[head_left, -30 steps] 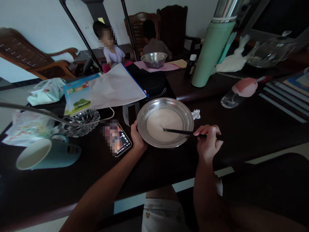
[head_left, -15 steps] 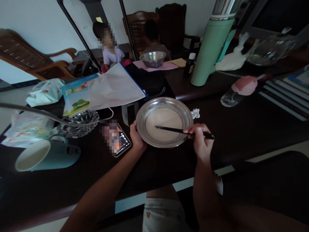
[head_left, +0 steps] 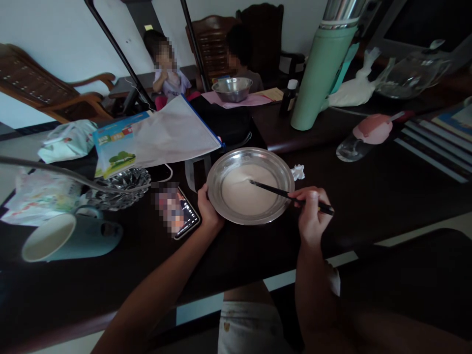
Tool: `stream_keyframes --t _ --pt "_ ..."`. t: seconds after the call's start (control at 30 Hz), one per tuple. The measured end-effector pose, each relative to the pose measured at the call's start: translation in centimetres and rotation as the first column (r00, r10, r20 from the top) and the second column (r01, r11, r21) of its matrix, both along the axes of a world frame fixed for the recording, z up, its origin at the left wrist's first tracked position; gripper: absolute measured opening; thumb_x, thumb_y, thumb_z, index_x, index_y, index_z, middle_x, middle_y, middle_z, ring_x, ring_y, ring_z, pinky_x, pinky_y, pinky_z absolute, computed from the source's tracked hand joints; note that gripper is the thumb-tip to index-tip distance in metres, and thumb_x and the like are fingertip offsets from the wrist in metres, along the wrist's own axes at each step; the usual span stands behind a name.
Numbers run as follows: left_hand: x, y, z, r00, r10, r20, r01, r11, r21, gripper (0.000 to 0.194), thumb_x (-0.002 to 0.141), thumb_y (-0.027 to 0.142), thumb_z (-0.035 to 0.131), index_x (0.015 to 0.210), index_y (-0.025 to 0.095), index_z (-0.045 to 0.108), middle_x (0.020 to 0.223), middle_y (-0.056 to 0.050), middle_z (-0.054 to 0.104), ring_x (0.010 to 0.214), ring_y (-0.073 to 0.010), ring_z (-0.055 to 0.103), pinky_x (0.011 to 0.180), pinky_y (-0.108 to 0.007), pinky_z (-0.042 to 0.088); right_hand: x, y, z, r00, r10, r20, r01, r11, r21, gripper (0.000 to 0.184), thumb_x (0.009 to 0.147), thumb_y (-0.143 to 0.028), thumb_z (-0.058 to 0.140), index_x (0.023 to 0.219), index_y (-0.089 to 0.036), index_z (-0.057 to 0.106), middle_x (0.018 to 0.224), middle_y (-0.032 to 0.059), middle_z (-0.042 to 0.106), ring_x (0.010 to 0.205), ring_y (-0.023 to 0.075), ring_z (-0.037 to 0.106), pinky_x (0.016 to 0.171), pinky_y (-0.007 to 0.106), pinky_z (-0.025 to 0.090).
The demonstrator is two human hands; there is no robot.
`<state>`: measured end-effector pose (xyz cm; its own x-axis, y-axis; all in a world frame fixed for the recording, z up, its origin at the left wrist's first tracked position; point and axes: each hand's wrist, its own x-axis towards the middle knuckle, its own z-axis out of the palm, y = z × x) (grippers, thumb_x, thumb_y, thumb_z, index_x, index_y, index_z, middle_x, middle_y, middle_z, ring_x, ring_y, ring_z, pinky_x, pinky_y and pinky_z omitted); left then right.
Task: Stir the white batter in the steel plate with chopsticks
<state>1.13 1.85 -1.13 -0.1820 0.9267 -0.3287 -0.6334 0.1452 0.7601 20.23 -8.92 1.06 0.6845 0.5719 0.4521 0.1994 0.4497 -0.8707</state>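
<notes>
A round metal bowl (head_left: 250,219) with a wide rim stands on the dark table, partly filled with a pale, milky batter (head_left: 243,196). My left hand (head_left: 211,210) grips the bowl's left side, its thumb up along the rim and its other fingers hidden beneath. Held in my right hand (head_left: 312,214) is a pair of black chopsticks (head_left: 271,188), slanting over the right rim. Their tips dip into the batter near the middle of the bowl, where a small ripple shows. Left of the bowl lies a lit phone (head_left: 184,216).
At left stand a pale blue mug (head_left: 88,241) and a cut-glass dish (head_left: 125,189). A zip document bag (head_left: 173,130) lies behind the bowl. Farther right are a green thermos (head_left: 317,78), a pink-capped bottle (head_left: 372,130) and stacked books (head_left: 438,147). Two people sit beyond the table.
The chopstick tips have moved right and slightly away from me through the batter. My right hand has shifted a little right. The left hand and bowl stay nearly still.
</notes>
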Motion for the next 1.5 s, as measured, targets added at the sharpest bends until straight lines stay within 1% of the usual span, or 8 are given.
stream_keyframes --t 0.27,0.5,0.7,0.83,1.07,1.27,1.4,1.5 --pt "-0.06 0.0 -0.08 1.0 0.011 0.002 -0.011 1.0 0.005 0.028 0.073 0.052 0.078 0.077 0.025 0.073 0.075 0.0 0.075 0.082 -0.0245 0.073 0.077 -0.033 0.056 -0.15 -0.03 0.14 0.99 0.139 -0.007 -0.139 0.989 -0.04 0.046 0.105 -0.058 0.068 0.074 -0.024 0.065 0.068 0.0003 0.072 0.06 0.0148 0.066 0.051 0.027 0.043" --pt "-0.05 0.05 -0.14 1.0 0.018 -0.014 -0.018 1.0 0.019 0.03 0.072 0.054 0.079 0.077 0.025 0.073 0.075 0.0 0.075 0.083 -0.025 0.073 0.079 -0.033 0.055 -0.03 0.07 0.22 0.997 -0.027 -0.079 0.036 0.993 0.113 0.052 0.106 -0.057 0.064 0.067 -0.025 0.054 0.056 -0.0038 0.057 0.05 0.0141 0.057 0.047 0.028 0.035" --pt "-0.13 0.0 -0.06 1.0 -0.005 -0.015 0.005 1.0 -0.003 0.031 0.074 0.055 0.077 0.079 0.025 0.074 0.077 -0.001 0.076 0.091 -0.0283 0.076 0.083 -0.036 0.057 0.0 -0.03 0.34 0.999 0.009 0.05 -0.008 1.0 -0.008 0.045 0.106 -0.055 0.065 0.073 -0.025 0.063 0.068 -0.0009 0.07 0.067 0.0186 0.071 0.068 0.036 0.055" --pt "-0.15 0.07 -0.18 1.0 0.009 0.006 -0.009 1.0 0.003 0.026 0.077 0.051 0.075 0.077 0.025 0.076 0.077 -0.001 0.077 0.093 -0.0276 0.077 0.083 -0.034 0.059 0.15 0.14 0.35 0.991 -0.118 -0.063 0.126 0.984 0.13 0.049 0.107 -0.052 0.063 0.067 -0.026 0.053 0.055 -0.0045 0.057 0.05 0.0147 0.059 0.057 0.032 0.044" --pt "-0.02 -0.01 0.07 1.0 0.011 0.021 -0.011 1.0 -0.014 0.026 0.076 0.05 0.076 0.077 0.024 0.077 0.076 -0.002 0.077 0.092 -0.0284 0.077 0.085 -0.035 0.059 -0.02 -0.01 0.26 0.996 0.066 0.064 -0.067 0.998 0.013 0.042 0.106 -0.052 0.066 0.074 -0.025 0.065 0.069 -0.0002 0.073 0.067 0.0191 0.072 0.068 0.036 0.055" --pt "0.13 -0.04 0.31 0.999 0.041 0.022 -0.041 0.999 -0.013 0.024 0.074 0.047 0.075 0.075 0.023 0.077 0.075 -0.001 0.076 0.087 -0.0263 0.076 0.081 -0.034 0.058 0.06 -0.02 0.13 0.997 -0.034 -0.066 0.042 0.99 0.133 0.05 0.107 -0.052 0.064 0.066 -0.025 0.056 0.056 -0.0038 0.059 0.05 0.0142 0.057 0.051 0.03 0.038" --pt "0.06 -0.05 0.3 1.0 0.013 0.013 -0.012 1.0 -0.016 0.028 0.075 0.051 0.077 0.076 0.023 0.075 0.074 -0.001 0.076 0.089 -0.0275 0.076 0.082 -0.035 0.059 0.01 -0.06 0.14 0.992 0.093 0.079 -0.095 0.995 0.022 0.046 0.107 -0.053 0.065 0.072 -0.025 0.066 0.065 -0.0009 0.07 0.065 0.0189 0.07 0.064 0.034 0.053" --pt "0.02 -0.02 0.23 1.0 0.003 0.025 -0.003 1.0 -0.011 0.027 0.076 0.051 0.076 0.076 0.024 0.075 0.074 0.0 0.077 0.09 -0.0273 0.077 0.082 -0.034 0.059 0.12 -0.01 0.15 0.993 0.003 0.121 -0.01 0.998 0.054 0.043 0.109 -0.049 0.065 0.073 -0.024 0.067 0.069 -0.0005 0.073 0.07 0.0193 0.073 0.069 0.035 0.054"
